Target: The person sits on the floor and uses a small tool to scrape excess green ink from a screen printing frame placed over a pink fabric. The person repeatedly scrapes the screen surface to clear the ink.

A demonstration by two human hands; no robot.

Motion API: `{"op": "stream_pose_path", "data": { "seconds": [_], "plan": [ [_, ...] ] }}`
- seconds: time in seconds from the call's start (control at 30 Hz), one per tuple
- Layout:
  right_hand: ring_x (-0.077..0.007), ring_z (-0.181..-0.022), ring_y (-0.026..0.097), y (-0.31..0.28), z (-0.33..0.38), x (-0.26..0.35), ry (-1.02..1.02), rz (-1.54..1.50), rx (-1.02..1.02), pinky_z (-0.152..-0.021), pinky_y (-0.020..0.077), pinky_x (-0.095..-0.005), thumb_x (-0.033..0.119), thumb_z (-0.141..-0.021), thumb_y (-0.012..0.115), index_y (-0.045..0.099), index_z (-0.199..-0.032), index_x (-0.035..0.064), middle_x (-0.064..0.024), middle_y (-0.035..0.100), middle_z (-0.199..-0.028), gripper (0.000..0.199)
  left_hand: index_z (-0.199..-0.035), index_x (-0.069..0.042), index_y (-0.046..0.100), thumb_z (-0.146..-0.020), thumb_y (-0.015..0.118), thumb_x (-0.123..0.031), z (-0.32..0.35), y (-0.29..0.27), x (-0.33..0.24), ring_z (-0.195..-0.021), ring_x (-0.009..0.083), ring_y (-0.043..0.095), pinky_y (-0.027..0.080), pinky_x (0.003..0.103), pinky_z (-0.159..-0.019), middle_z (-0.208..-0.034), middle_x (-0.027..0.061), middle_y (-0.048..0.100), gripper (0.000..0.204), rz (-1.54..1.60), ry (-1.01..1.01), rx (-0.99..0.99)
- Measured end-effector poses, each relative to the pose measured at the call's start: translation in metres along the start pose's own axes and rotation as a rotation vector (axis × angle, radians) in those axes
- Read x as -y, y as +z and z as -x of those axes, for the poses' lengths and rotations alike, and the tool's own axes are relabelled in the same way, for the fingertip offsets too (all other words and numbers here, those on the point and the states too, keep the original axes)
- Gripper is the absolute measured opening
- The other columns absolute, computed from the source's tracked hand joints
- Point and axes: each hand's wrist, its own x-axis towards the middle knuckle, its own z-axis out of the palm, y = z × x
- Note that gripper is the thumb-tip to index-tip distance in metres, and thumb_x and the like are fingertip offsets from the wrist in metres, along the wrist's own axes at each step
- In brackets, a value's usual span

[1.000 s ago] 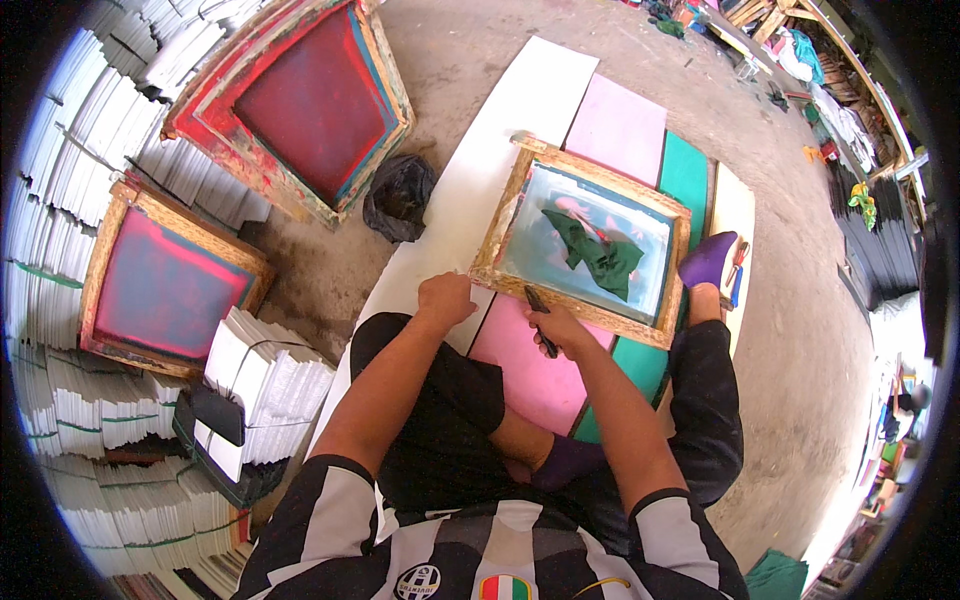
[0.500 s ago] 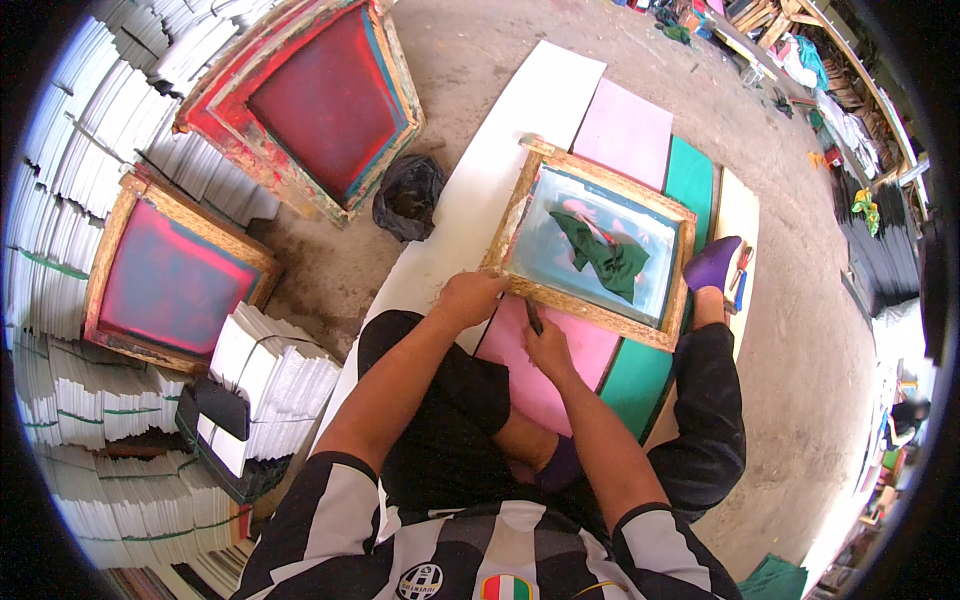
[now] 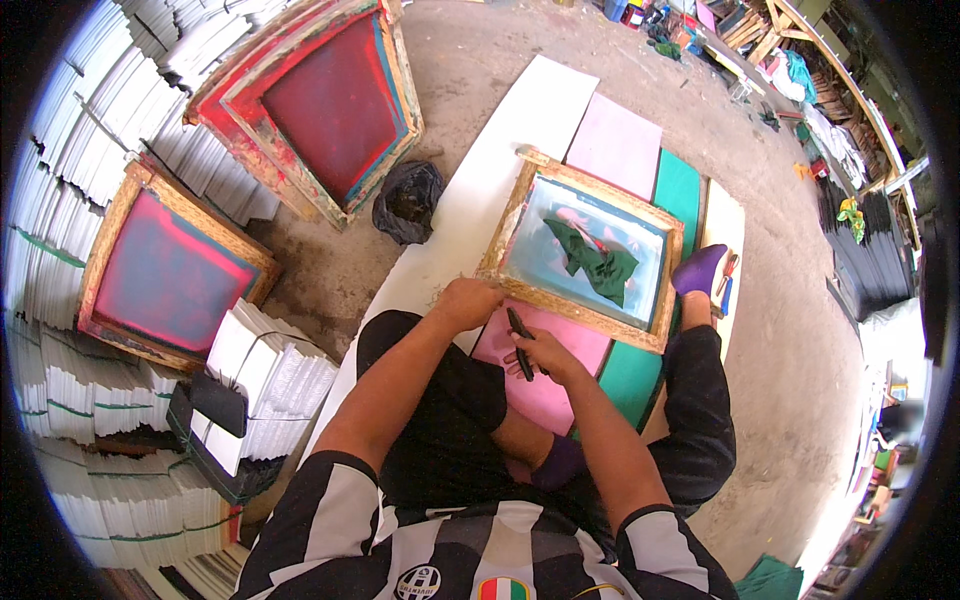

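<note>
I sit on the floor over a pink sheet [image 3: 560, 365] that lies on a green board [image 3: 630, 375]. My left hand [image 3: 468, 300] grips the near left corner of a wooden printing screen frame [image 3: 580, 305] resting on the sheet. A dark green rag [image 3: 595, 262] lies on the screen's blue mesh. My right hand [image 3: 545, 358] holds a black marker-like tool [image 3: 520, 340] over the pink sheet, just below the frame's near edge.
Two more wooden screens, red [image 3: 330, 95] and pink-blue [image 3: 165, 270], lean on stacks of white sheets [image 3: 70, 420] at left. A black bag [image 3: 408, 200] lies on the concrete. A white board [image 3: 500, 150] runs beside the frame. Clutter lines the right wall.
My right hand has drawn back from the frame's edge toward me with the black tool. My left hand stays on the frame corner. My head has shifted a little.
</note>
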Motion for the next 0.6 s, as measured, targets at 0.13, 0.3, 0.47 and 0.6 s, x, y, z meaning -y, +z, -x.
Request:
{"op": "stream_pose_path", "data": {
  "seconds": [0.13,0.3,0.47,0.6],
  "plan": [
    [-0.0320,-0.079,0.072,-0.019,0.004,0.016,0.044,-0.127,0.005,-0.064,0.0603,-0.0427,0.039,-0.102,0.050,0.040,-0.136,0.0056,-0.0251,0.067,-0.100,0.048,-0.092,-0.011,0.072,-0.085,0.062,-0.017,0.000,0.003,0.002,-0.089,0.0319,0.070,0.055,0.047,-0.073,-0.096,0.0104,0.071,0.014,0.035,-0.107,0.029],
    [-0.0341,-0.082,0.072,-0.035,0.003,0.036,0.093,-0.148,0.014,-0.065,0.0612,-0.0450,0.038,-0.103,0.048,0.036,-0.133,0.0070,-0.0276,0.067,-0.105,0.045,-0.091,-0.008,0.070,-0.087,0.060,-0.019,-0.002,0.014,0.012,-0.091,0.0334,0.069,0.055,0.049,-0.075,-0.096,0.0122,0.070,0.016,0.047,-0.147,0.115],
    [-0.0378,-0.080,0.071,-0.051,-0.008,0.031,0.098,-0.162,0.041,-0.064,0.0603,-0.0487,0.044,-0.099,0.054,0.035,-0.135,0.0088,-0.0300,0.064,-0.105,0.053,-0.089,-0.007,0.070,-0.085,0.059,-0.018,-0.008,0.020,0.015,-0.093,0.0332,0.068,0.055,0.049,-0.077,-0.097,0.0128,0.069,0.016,0.053,-0.144,0.145],
    [-0.0384,-0.082,0.071,-0.056,-0.013,0.034,0.157,-0.149,0.069,-0.066,0.0603,-0.0499,0.045,-0.100,0.053,0.035,-0.135,0.0087,-0.0302,0.064,-0.105,0.053,-0.088,-0.007,0.070,-0.085,0.059,-0.019,-0.009,0.024,0.019,-0.092,0.0341,0.068,0.054,0.050,-0.078,-0.096,0.0132,0.070,0.016,0.062,-0.155,0.134]
  ]
}}
